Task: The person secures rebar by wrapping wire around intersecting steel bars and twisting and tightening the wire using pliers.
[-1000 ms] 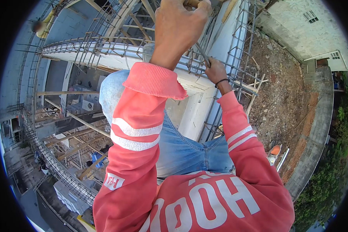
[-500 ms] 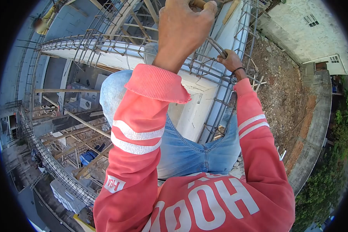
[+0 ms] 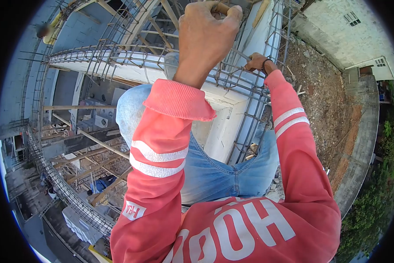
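Gripping a thin grey metal rod (image 3: 240, 53), the right hand (image 3: 256, 62) sits upper right; top centre, the left hand (image 3: 209, 37) curls, its grasp unclear from here.

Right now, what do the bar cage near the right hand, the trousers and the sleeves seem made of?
Bar cage: probably steel, dull grey, from its thin crossing rods. Trousers: likely denim, faded blue with stitched seams. Sleeves: soft knit, perhaps cotton, with ribbed cuff and cracked white stripes.
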`<action>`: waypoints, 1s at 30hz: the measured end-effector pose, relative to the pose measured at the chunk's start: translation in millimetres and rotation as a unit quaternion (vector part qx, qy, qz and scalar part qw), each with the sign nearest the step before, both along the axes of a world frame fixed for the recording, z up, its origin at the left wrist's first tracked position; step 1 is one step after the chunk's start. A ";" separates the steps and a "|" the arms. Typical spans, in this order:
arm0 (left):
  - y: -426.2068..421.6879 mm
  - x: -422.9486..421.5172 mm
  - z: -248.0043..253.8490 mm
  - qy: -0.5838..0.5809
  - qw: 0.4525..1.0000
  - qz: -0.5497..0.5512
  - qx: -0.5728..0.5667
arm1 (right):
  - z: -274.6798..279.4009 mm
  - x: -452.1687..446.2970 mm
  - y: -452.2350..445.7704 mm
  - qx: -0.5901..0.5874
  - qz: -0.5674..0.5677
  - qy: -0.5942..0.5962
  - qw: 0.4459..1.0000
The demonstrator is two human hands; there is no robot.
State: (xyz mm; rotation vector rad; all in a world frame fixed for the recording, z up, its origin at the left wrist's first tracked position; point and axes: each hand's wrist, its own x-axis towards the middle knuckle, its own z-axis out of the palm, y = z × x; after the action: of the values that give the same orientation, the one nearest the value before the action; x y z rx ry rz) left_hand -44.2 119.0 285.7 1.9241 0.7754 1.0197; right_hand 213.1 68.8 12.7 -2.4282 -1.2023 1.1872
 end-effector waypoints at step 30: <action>-2.2 6.8 -9.1 0.028 1.000 0.001 0.006 | 15.6 -64.8 -32.8 0.110 0.055 -0.215 0.969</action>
State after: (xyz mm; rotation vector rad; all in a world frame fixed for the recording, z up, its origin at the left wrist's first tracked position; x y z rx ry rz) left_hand -37.3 116.8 276.5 1.9694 0.8044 0.9761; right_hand 148.3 35.9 28.3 -2.5440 -1.5078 0.5178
